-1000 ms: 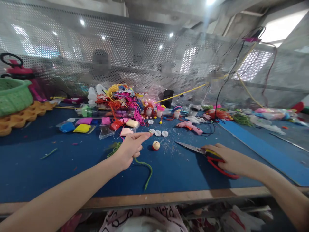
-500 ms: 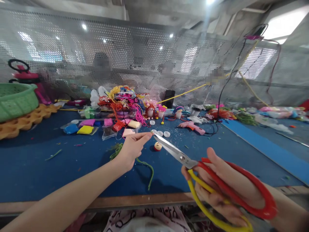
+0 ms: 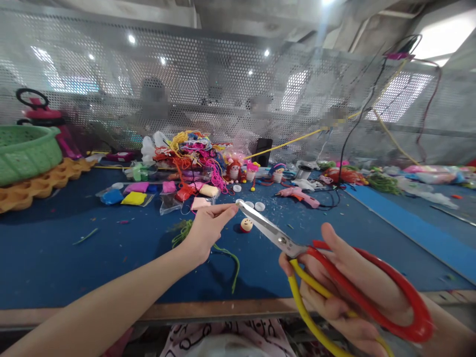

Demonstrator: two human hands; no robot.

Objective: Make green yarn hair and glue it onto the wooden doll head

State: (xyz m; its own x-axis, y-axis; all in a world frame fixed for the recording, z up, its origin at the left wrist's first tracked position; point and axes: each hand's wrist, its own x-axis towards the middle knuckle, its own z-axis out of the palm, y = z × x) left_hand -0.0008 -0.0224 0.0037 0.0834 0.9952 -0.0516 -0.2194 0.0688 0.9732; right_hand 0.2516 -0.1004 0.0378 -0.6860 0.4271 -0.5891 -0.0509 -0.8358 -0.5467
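perforated metal sheet (image 3: 208, 89) is seen standing behind the blue counter (image 3: 122, 263), on which many craft materials are spread. the scissors (image 3: 266, 225) are held by the right hand (image 3: 355, 277), above the near part of the counter; this grip is closed around the red and yellow handles, with the thumb put through the red loop. the blade tips are pointed at the fingertips of the left hand (image 3: 203, 230), whether touching or just beside cannot be told. the left grip is pinched, it seems, on a small greenish bit (image 3: 237, 204), too small to be named.

as judged, the scissors are rather heavy and stiff, the metal being smooth and sharp, so they should be taken only by the handles. the bit is probably light and soft, easily lost, and is best pinched at its very end. green yarn (image 3: 237, 270), surely limp, is lying beside and below the left hand. near the blades, a small round face-painted ball (image 3: 246, 225) is placed; by its sides it could be lifted.
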